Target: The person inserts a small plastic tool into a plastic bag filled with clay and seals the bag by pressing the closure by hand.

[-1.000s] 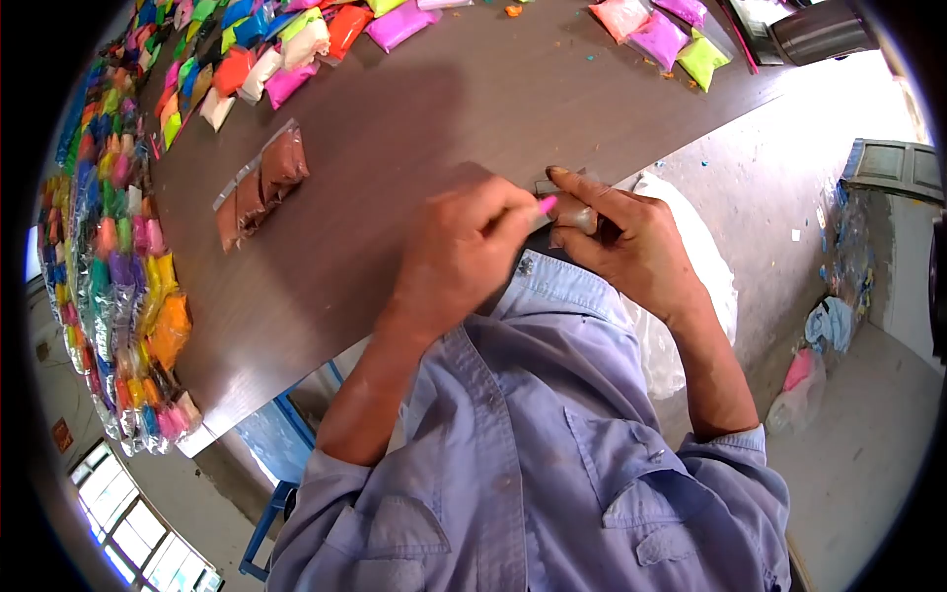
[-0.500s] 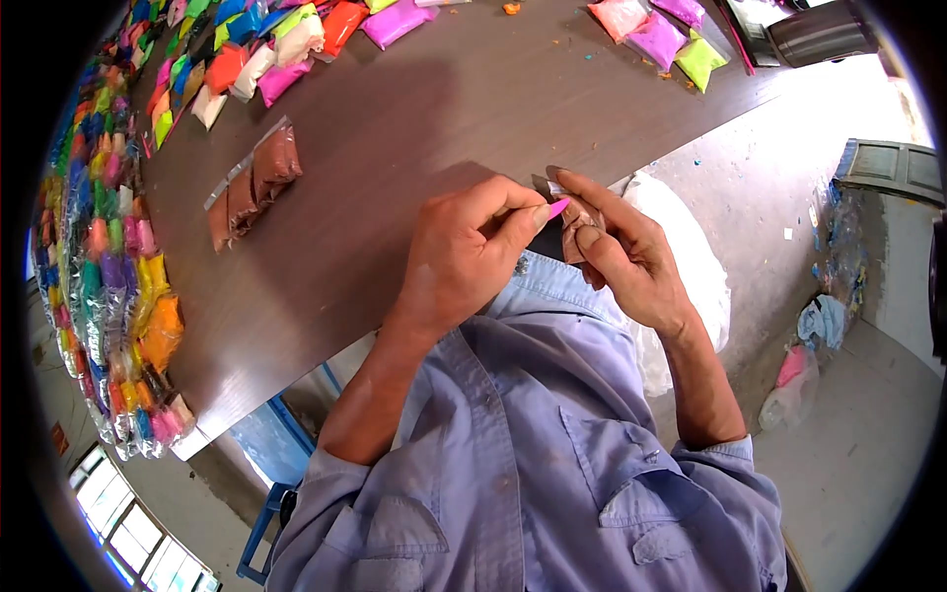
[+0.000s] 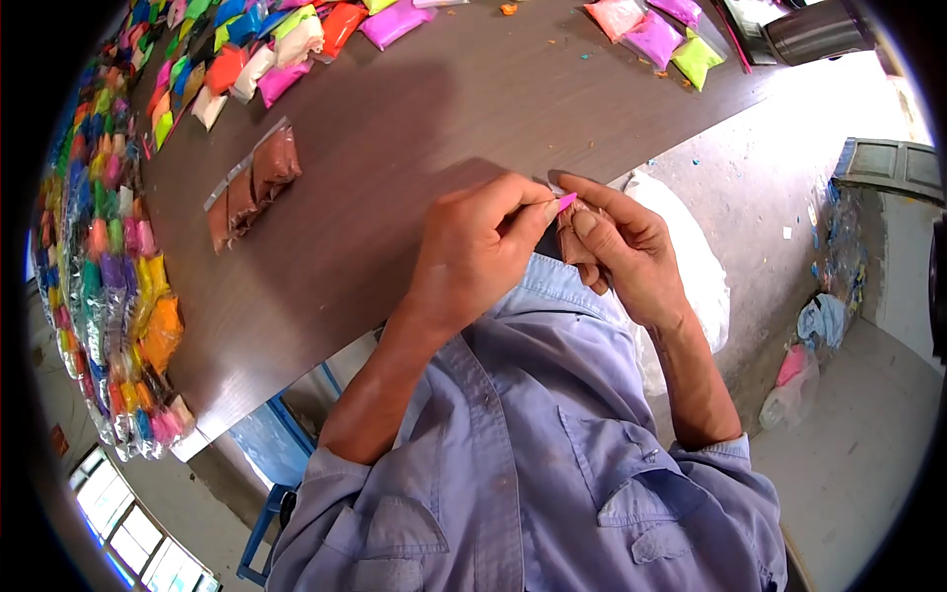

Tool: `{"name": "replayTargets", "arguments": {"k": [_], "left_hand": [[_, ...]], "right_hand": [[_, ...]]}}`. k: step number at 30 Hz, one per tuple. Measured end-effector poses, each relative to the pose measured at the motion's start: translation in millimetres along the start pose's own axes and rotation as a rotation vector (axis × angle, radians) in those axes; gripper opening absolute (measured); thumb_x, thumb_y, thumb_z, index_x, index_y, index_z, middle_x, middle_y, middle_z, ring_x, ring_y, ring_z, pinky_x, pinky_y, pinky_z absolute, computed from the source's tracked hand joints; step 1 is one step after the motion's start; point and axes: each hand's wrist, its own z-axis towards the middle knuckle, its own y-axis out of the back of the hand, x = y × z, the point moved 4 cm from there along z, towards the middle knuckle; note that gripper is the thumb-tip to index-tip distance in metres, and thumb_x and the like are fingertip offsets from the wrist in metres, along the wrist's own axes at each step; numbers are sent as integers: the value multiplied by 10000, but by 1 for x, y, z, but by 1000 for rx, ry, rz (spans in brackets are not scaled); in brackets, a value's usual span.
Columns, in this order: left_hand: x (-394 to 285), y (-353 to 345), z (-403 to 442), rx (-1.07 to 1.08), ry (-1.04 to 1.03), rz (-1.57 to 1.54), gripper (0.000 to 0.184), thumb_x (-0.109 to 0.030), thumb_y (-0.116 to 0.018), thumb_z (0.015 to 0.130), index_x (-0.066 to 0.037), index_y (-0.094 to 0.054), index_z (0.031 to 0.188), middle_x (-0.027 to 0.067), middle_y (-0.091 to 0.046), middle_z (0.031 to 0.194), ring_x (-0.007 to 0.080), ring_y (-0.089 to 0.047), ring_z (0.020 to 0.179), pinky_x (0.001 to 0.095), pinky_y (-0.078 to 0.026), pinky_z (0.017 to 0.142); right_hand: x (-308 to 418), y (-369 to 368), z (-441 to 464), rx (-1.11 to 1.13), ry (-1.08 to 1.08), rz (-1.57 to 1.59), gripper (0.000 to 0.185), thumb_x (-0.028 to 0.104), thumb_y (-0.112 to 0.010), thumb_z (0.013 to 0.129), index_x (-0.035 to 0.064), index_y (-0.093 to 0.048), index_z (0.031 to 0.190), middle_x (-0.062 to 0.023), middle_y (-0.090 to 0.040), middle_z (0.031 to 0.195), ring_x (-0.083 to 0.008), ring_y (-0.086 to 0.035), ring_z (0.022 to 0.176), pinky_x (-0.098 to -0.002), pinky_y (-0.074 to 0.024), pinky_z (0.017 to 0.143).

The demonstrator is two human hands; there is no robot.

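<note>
My left hand (image 3: 478, 247) is closed, thumb and forefinger pinching a small bright pink pointed piece (image 3: 567, 201); most of that piece is hidden by the fingers. Beside it, my right hand (image 3: 636, 252) grips a small brown packet (image 3: 570, 245) with a clear wrapper, its thumb pressed on the packet's upper part. The pink tip lies at the packet's top end, but whether it is inside or only against the wrapper I cannot tell. Both hands are held over the table's near edge, close to my lap.
On the table (image 3: 365, 227) at left lies a larger brown pack (image 3: 254, 185). Many colourful packets (image 3: 256, 69) heap up at the back left, with strips of bagged packets (image 3: 113, 257) along the left edge. Several packets (image 3: 653, 39) and a dark cylinder (image 3: 819, 35) are at the back right.
My left hand has shifted slightly right, bringing the pink piece closer to my right thumb. That thumb has moved up over the brown packet, covering more of it.
</note>
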Motion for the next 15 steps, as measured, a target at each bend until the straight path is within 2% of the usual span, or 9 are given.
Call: {"name": "replayTargets", "arguments": {"k": [7,15], "left_hand": [[3,1,0,12,14,-10,38,-17,-755,1008,20,-749,1002,21,-715,751,26,-599,711,245,-480,609],[-3,6,-12,97,41,5,57,-37,-741,1021,14,-746,997,4,-696,747,25,-578,700,242,-456,604]], "right_hand": [[-4,-4,1,-35,-35,77,418,197,-635,1128,-30,-640,1479,-45,-746,869,-58,-561,607,-230,-419,509],[-11,-3,0,-14,38,118,441,228,-618,1146,-35,-616,1500,-32,-719,848,-61,-552,622,-224,-414,527]]}}
